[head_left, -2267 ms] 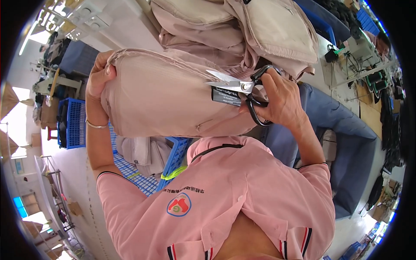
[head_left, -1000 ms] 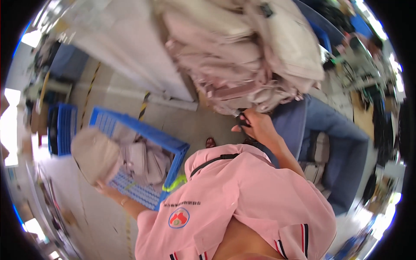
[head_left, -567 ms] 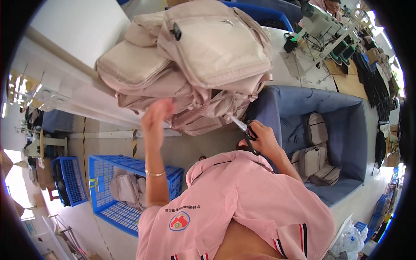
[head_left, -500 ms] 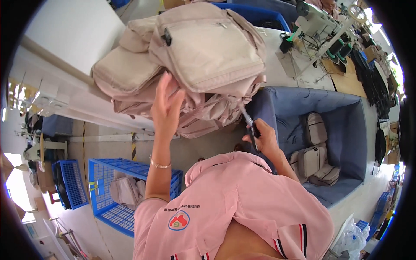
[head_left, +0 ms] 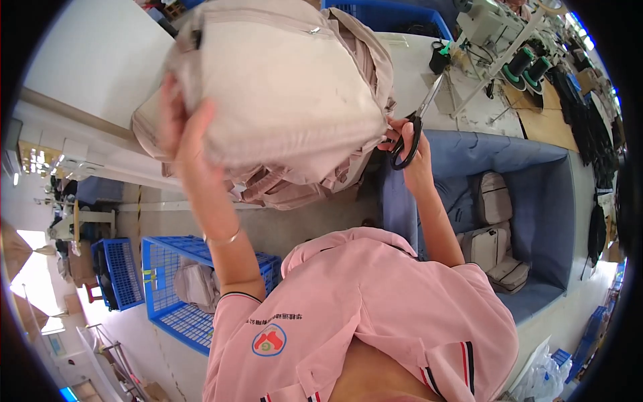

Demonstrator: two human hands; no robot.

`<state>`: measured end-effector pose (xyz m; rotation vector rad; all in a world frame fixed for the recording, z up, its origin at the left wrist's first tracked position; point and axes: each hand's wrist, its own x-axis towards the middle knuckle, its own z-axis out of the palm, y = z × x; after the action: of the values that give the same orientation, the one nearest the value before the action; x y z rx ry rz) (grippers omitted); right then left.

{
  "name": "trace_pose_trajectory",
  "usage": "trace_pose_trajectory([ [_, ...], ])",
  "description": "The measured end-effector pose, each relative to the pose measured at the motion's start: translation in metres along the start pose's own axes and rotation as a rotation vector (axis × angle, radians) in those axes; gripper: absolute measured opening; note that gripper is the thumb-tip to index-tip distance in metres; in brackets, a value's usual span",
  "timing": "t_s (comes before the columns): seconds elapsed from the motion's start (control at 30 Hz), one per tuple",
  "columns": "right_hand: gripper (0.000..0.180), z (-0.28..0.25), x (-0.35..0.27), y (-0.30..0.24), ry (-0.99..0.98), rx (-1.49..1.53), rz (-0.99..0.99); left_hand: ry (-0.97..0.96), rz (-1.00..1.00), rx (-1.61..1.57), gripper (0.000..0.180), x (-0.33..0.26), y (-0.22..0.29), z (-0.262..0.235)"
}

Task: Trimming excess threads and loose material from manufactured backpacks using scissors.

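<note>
Bag in hand: a beige fabric bag (head_left: 281, 87), lifted up in front of the person, above a heap of similar beige bags (head_left: 295, 187) on the bench (head_left: 415, 74).
Left hand: the left hand (head_left: 184, 134) is closed on the bag's left edge, fingers spread over the cloth and pinching it; the picture is blurred here, so the exact finger hold is hard to read.
Right hand: the right hand (head_left: 412, 151) is closed through the loops of black-handled scissors (head_left: 416, 124), right at the bag's right edge; the blades look nearly shut and point up and to the right, away from the bag.
How the bag will likely handle: soft and light for its bulk, judging by how it sags and folds; the cloth gives under the fingers and should not slip much. Nothing about it looks fragile, though straps hanging below could snag on the heap.
Where to hold: along a seamed edge or corner, as the left hand does, where the fabric is doubled and firmer; the middle panel would only bunch up.
Which way it points: the broad face is turned toward the camera, with a zip line (head_left: 268, 20) running near the top edge.
Long axis: roughly left to right across the picture, tilted slightly down on the right.
Nearby: a blue crate (head_left: 167, 295) on the floor at the left holds another beige bag; a blue cloth-lined bin (head_left: 536, 201) at the right holds several more.
</note>
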<state>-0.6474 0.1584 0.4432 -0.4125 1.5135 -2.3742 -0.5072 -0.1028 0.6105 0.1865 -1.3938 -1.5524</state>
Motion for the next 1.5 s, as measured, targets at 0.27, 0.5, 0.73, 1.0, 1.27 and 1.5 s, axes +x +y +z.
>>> trace_pose_trajectory([
  [0.27, 0.040, 0.056, -0.037, -0.018, -0.178, 0.009, 0.206, 0.402, -0.037, 0.417, 0.061, -0.116, 0.010, -0.124],
  [0.5, 0.037, 0.040, -0.031, 0.005, -0.309, -0.278, 0.162, 0.306, -0.848, 0.052, 0.054, -0.189, -0.021, -0.167],
  [0.73, 0.028, 0.040, -0.059, -0.020, 0.068, -0.665, 0.006, 0.158, -0.722, -0.151, 0.042, -0.174, -0.047, -0.180],
  [1.0, 0.066, 0.018, -0.109, -0.020, -0.099, -1.164, 0.156, 0.125, -0.719, -0.176, 0.058, -0.179, -0.068, -0.192],
  [1.27, 0.061, 0.042, -0.087, -0.029, -0.066, -1.208, 0.086, 0.130, -0.751, -0.228, 0.070, -0.183, -0.078, -0.199],
  [1.5, 0.059, 0.040, -0.086, -0.027, -0.036, -1.187, -0.027, 0.152, -0.811, -0.308, 0.072, -0.185, -0.081, -0.199],
])
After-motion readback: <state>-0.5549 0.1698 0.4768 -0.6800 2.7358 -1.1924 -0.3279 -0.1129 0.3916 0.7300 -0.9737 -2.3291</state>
